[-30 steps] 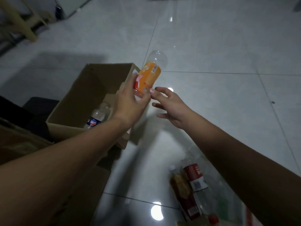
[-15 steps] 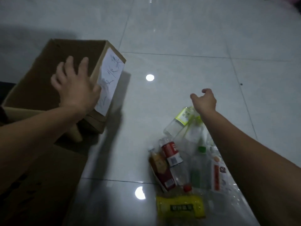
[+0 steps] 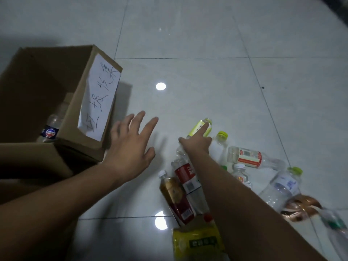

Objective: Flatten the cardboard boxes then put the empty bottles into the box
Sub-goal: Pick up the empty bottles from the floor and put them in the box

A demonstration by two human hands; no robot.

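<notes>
A pale, glossy tiled floor (image 3: pixel 207 34) filled the view, seen from above by a person looking down at their own bare arms. An open brown cardboard box (image 3: pixel 28 153) stood upright at the left. A white sheet of paper (image 3: pixel 99 102) with dark handwriting was stuck to the outside of the box's right wall.

To the right of the box, well apart from it, a loose heap of empty plastic bottles (image 3: pixel 246 157) lay on their sides, clear ones with red, brown and yellow labels among them.

The left hand (image 3: pixel 130 147) hovered just to the right of the box, palm down, fingers straight and spread wide, holding nothing. Farther right of the box, the right hand (image 3: pixel 195 144) lay on a clear bottle with a lime-green label (image 3: pixel 198 127) at the heap's far edge. Its forefinger stretched straight along the label. Whether the other fingers had closed round the bottle could not be told.

Inside the box, against its right wall, lay one clear bottle with a blue label (image 3: pixel 49 131).
</notes>
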